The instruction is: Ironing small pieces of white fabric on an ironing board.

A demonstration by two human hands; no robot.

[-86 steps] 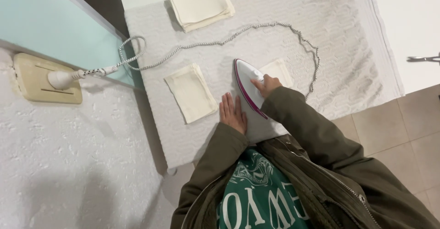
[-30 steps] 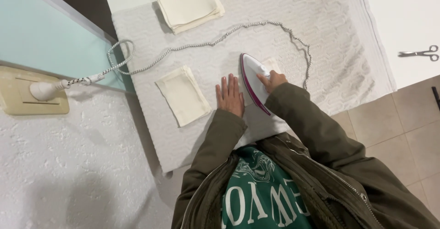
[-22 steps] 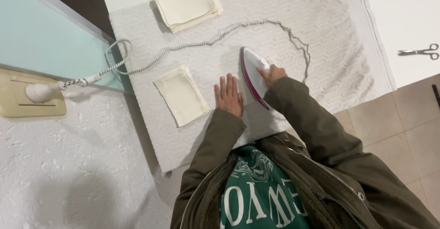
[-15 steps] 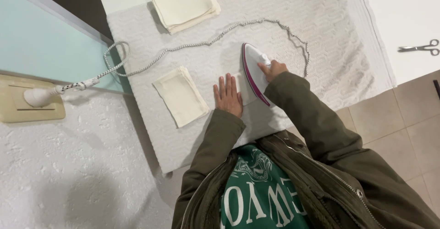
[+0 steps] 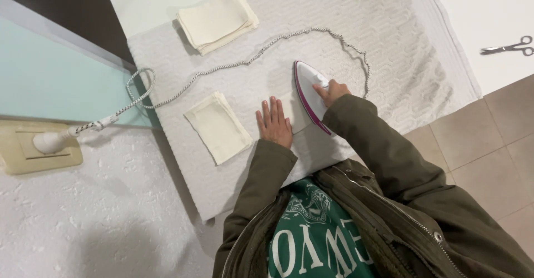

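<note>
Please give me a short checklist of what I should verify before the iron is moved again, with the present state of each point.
1. Right hand on the iron: it grips the top of the iron. Ok.
2. Left hand away from the iron: it lies flat on the white pad, just beside the iron's edge. Not ok, too close.
3. Cord free of the iron's way: it loops behind the iron, across the pad to the wall plug. Ok on the near side.
4. Folded cloth lying flat: ok.
5. Stack of cloths out of the way: ok, at the far corner.
6. Heat of the iron: cannot tell.
</note>
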